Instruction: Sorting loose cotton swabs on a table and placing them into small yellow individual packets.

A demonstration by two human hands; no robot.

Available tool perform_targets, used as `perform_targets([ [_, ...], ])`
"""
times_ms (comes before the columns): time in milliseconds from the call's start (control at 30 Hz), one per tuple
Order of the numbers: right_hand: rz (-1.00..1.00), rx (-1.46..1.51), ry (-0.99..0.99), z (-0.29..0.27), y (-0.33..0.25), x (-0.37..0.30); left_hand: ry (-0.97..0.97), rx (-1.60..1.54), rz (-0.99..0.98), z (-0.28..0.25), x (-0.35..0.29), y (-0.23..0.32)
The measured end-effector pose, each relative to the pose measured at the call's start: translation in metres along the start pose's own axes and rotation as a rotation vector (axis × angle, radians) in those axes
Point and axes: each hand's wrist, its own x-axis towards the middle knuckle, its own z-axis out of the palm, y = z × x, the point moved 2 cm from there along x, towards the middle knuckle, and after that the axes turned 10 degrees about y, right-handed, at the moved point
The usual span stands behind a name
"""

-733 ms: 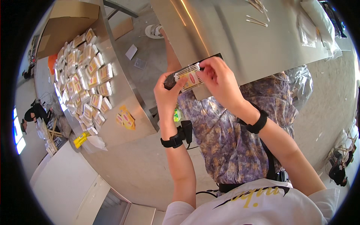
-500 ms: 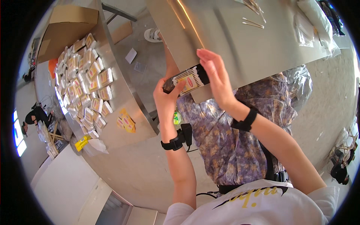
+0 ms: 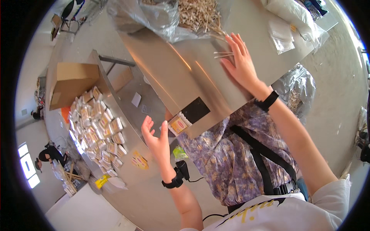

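Observation:
A flat pack of cotton swabs [image 3: 178, 124] with a yellow label lies at the near left corner of the metal table [image 3: 162, 73]. It overlaps the lower left end of a black rectangle [image 3: 195, 109] on the tabletop. Just left of the pack, my left hand [image 3: 156, 142] is off it, thumb and fingers apart, with nothing in them. Over the table's right part my right hand [image 3: 243, 63] reaches out with its fingers stretched. A few loose cotton swabs [image 3: 221, 54] lie beside its fingers and thumb; some ends are hidden behind the hand.
A heap of loose swabs [image 3: 200, 15] rests in a clear plastic bag [image 3: 165, 29] at the far side. On the left table sit many filled packs [image 3: 100, 127], a cardboard box [image 3: 73, 82] and yellow labels [image 3: 139, 159]. Clear bags [image 3: 281, 36] lie at right.
My left hand has let go of the swab pack and drawn left. My right hand has left the pack and moved up and right to the loose swabs. The view has shifted, showing the swab heap.

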Motion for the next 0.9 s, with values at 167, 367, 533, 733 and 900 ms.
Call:
perform_targets([
  [167, -0.107, -0.194, -0.156, -0.006, 0.037, 0.002, -0.192, 0.063, 0.252, 0.005, 0.017, 0.116],
  [367, -0.080, 0.031, -0.169, -0.024, 0.028, -0.035, -0.449, 0.030, 0.648, 0.119, 0.067, 0.201],
  [533, -0.082, 0.100, -0.136, -0.011, -0.003, -0.030, -0.419, 0.168, 0.697, 0.226, 0.117, 0.198],
  [733, -0.084, 0.065, -0.114, -0.018, 0.012, -0.032, -0.194, 0.420, 0.540, 0.291, 0.087, 0.215],
  [900, -0.074, 0.092, -0.120, -0.018, 0.008, -0.035, -0.258, 0.365, 0.576, 0.270, 0.071, 0.188],
])
